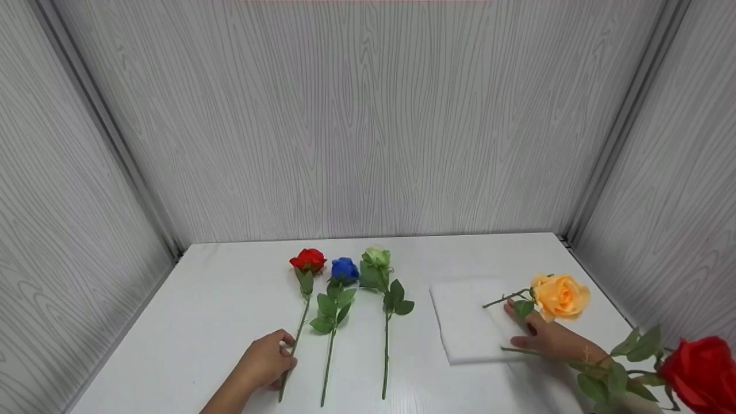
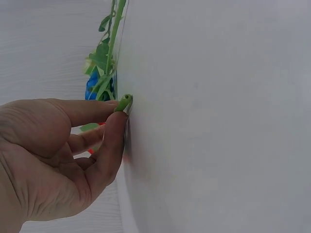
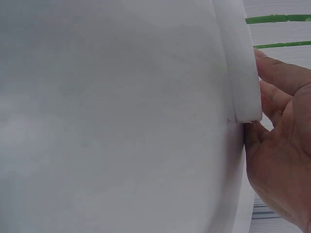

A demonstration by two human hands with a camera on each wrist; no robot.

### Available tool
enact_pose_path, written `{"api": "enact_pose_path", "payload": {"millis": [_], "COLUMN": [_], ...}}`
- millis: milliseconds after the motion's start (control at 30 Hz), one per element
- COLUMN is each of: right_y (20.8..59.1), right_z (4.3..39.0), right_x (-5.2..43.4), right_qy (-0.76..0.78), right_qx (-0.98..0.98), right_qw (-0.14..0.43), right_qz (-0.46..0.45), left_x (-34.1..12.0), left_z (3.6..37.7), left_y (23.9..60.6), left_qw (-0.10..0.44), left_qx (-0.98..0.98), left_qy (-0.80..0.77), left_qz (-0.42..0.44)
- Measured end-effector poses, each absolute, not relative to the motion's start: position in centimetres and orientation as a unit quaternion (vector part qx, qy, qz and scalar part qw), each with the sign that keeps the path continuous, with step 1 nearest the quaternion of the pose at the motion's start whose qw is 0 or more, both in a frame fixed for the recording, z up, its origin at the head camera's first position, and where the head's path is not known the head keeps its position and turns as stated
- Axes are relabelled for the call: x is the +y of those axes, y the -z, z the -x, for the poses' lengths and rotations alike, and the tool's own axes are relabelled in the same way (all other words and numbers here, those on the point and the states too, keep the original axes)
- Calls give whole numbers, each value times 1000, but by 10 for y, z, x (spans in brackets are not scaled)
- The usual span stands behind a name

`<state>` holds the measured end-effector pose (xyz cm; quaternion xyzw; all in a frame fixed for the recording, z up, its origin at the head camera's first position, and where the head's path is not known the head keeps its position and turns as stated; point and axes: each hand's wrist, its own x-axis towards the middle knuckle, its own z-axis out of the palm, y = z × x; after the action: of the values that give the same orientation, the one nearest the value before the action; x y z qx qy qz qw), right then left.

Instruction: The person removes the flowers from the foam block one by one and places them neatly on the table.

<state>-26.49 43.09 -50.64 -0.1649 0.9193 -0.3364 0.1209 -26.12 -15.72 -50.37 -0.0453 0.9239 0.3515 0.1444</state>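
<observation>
On the white surface (image 1: pixel 218 299), three flowers are laid side by side with their heads pointing away from the person: a red rose (image 1: pixel 307 260) on the left, a blue rose (image 1: pixel 344 269) in the middle and a pale green rose (image 1: pixel 376 256) on the right. The stems run toward the near edge and are set slightly apart from each other.

The left hand (image 1: pixel 265 363) is placed at the lower part of the red rose's stem (image 1: pixel 296 339). In the left wrist view the stem's end (image 2: pixel 124 103) is seen pinched between thumb and forefinger, so the grip is closed on it while the stem lies against the surface.

A white foam pad (image 1: pixel 468 322) is laid flat to the right of the three flowers. The right hand (image 1: pixel 543 336) is rested on the pad's right part with the fingers fairly straight; in the right wrist view the fingertips (image 3: pixel 272 73) are seen against the pad's edge (image 3: pixel 243 68), and nothing is gripped by them.

An orange rose (image 1: pixel 560 296) is seen just above the right hand, its stem stretched over the pad. Another red flower (image 1: pixel 704 372) with leaves is seen at the bottom right corner, beside the right forearm; what carries these two flowers cannot be told.
</observation>
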Motion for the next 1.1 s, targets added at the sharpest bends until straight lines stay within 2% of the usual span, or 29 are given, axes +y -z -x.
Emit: {"api": "enact_pose_path", "payload": {"millis": [400,767,1100], "right_y": [509,508,519], "right_z": [267,267,271], "right_x": [431,432,440], "right_qy": [354,347,319], "right_qx": [912,915,928], "right_qw": [120,124,87], "right_qz": [170,162,172], "left_x": [-150,-116,-61], "left_z": [264,264,259], "left_y": [487,468,468], "left_qw": [121,95,128], "left_qx": [945,940,890], "left_qy": [-304,-326,-426], "left_qz": [20,-16,-105]}}
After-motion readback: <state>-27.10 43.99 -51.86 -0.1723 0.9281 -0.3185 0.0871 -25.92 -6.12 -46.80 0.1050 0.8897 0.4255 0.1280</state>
